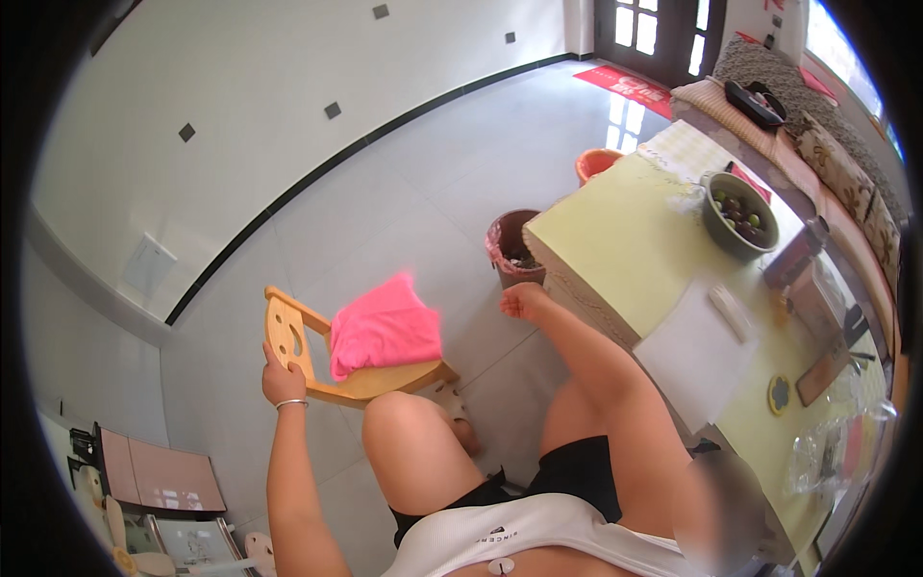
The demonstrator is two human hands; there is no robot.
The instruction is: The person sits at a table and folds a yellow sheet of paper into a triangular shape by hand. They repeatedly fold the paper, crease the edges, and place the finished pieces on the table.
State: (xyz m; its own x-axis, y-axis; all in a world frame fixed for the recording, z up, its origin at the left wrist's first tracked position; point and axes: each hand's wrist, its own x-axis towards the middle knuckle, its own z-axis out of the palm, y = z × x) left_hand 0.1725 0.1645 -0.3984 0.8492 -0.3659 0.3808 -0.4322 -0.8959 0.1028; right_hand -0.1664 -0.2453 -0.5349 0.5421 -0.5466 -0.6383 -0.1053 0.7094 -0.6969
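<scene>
My left hand (282,377), with a bracelet at the wrist, grips the near edge of a small wooden chair's backrest (279,325), which has a smiling face cut into it. A bright pink cloth (386,329) lies in a heap on the chair's seat. To the right, my right hand (522,300) is held out with its fingers curled closed. Whatever it may hold is hidden. Just beyond that hand stands a brown trash bin (500,240) with a pink liner bag.
A table with a yellow-green cover (596,231) runs along my right. On it are a grey bowl of round fruit (740,216), a white sheet (694,356), a phone (823,373) and clear plastic packaging (832,447). An orange-red basin (598,163) sits behind the bin.
</scene>
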